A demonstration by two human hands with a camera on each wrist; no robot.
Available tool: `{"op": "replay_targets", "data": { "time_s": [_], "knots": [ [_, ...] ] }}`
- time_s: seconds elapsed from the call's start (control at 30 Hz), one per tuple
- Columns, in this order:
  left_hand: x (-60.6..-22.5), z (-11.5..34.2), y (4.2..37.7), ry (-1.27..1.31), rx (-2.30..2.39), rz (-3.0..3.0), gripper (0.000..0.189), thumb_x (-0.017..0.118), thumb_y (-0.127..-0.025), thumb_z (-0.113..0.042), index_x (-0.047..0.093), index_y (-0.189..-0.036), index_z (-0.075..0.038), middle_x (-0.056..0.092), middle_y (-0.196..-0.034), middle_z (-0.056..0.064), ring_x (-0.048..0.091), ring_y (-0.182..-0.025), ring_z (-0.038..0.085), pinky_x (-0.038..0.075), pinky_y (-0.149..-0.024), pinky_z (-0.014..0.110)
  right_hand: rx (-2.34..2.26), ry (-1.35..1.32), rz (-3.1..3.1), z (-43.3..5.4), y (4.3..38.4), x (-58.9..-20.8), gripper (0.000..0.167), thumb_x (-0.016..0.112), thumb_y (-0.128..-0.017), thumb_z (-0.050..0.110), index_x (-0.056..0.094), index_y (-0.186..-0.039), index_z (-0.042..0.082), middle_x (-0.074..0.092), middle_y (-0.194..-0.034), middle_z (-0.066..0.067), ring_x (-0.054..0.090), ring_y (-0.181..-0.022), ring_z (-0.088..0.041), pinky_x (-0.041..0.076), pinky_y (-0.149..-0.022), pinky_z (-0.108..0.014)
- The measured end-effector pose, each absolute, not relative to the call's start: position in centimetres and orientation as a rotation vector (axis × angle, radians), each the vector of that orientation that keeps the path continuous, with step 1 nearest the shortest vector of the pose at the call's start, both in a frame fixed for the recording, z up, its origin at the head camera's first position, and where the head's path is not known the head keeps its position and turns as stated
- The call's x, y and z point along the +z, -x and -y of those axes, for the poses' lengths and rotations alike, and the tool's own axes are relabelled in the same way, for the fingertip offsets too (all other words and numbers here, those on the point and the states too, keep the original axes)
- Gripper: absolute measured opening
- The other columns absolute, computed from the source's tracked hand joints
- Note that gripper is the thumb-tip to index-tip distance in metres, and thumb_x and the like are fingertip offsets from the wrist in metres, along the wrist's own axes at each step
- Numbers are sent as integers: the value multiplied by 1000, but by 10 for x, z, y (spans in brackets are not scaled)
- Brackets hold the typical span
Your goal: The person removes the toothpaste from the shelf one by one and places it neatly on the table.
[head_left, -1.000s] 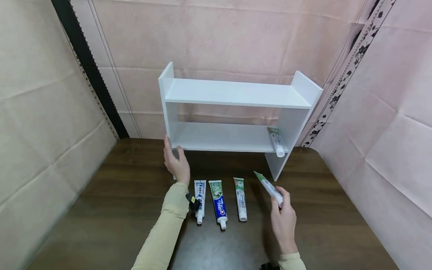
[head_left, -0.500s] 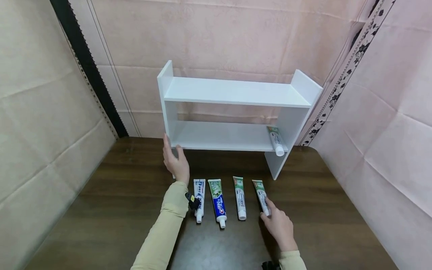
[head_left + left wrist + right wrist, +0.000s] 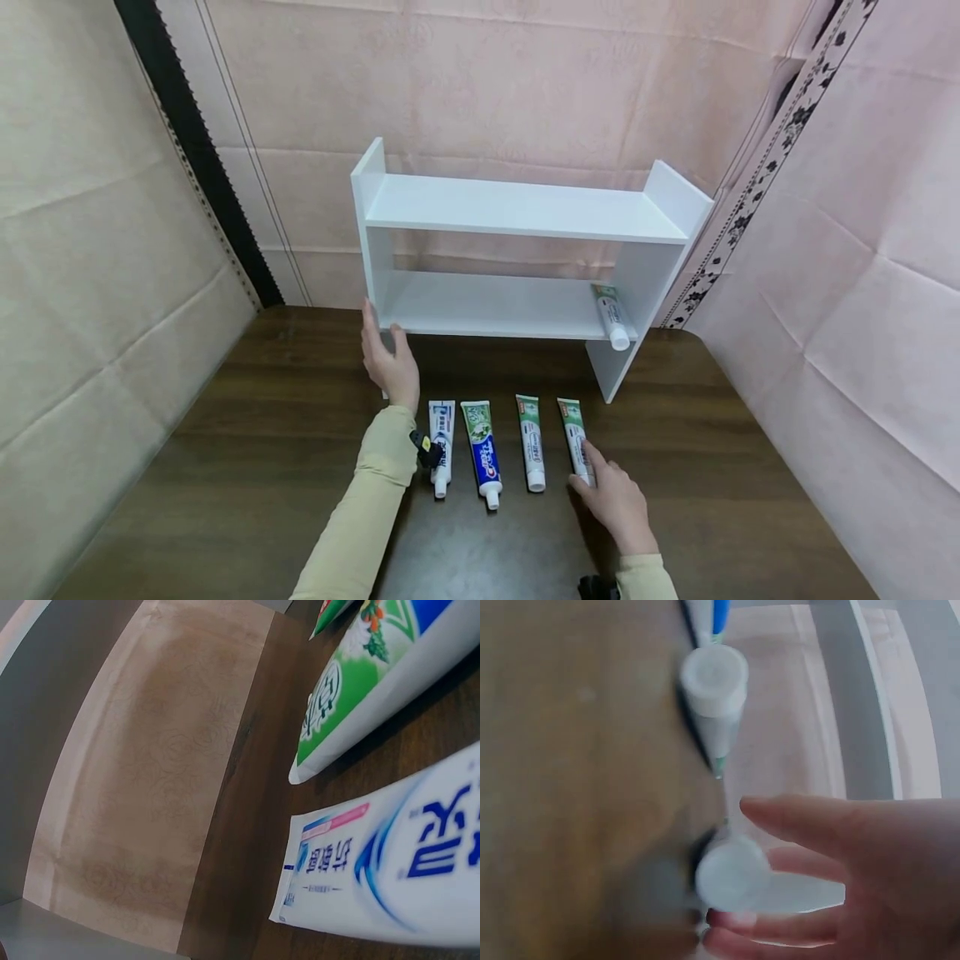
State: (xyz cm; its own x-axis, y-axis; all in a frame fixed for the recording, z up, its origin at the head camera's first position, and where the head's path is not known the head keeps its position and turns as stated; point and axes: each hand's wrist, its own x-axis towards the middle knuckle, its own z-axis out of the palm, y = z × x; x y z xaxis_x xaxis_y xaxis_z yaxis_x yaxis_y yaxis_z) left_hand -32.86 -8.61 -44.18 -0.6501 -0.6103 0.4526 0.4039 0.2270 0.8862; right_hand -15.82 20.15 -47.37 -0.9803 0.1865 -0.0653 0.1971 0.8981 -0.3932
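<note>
My left hand (image 3: 392, 367) rests at the lower left side of a white two-tier shelf (image 3: 510, 304), its straight fingers along the outside of the side panel and the thumb spread apart. My right hand (image 3: 617, 507) is around the cap end of a green-and-white toothpaste tube (image 3: 573, 429) lying on the table. In the right wrist view the thumb stands off from that tube's white cap (image 3: 733, 874), while the other fingers are close on its far side. To its left lie another green-and-white tube (image 3: 532, 442), a blue-and-green Crest tube (image 3: 483, 450) and a white-and-blue tube (image 3: 442, 433).
One more toothpaste tube (image 3: 611, 317) lies on the lower shelf at its right end, cap toward the front. The dark wooden table (image 3: 247, 467) is enclosed by pale cloth walls at the back and both sides.
My right hand has lowered the green-and-white tube from a slanted hold onto the table, at the right end of the row, and its thumb has loosened. My left hand stays at the shelf.
</note>
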Motion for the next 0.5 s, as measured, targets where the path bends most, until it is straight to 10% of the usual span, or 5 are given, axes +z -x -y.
{"op": "replay_targets", "data": {
  "time_s": [0.3, 0.5],
  "knots": [
    [-441, 86, 325, -194, -1574, 1678, 56, 51, -98, -23, 35, -148, -41, 47, -148, -6, 42, -136, 19, 26, -106, 50, -958, -253, -3330, -200, 169, -440, 81, 65, -91, 21, 17, -156, 18, 38, -138, -31, 47, -117, -45, 49, -78, -57],
    [-438, 85, 326, -199, -1570, 1660, 56, 52, -97, -21, 36, -147, -40, 47, -148, -8, 43, -135, 19, 26, -107, 50, -1053, -343, -3397, -213, 207, -397, 81, 57, -96, 33, 4, -157, 28, 31, -144, -29, 49, -114, -47, 46, -75, -58]
  ]
}}
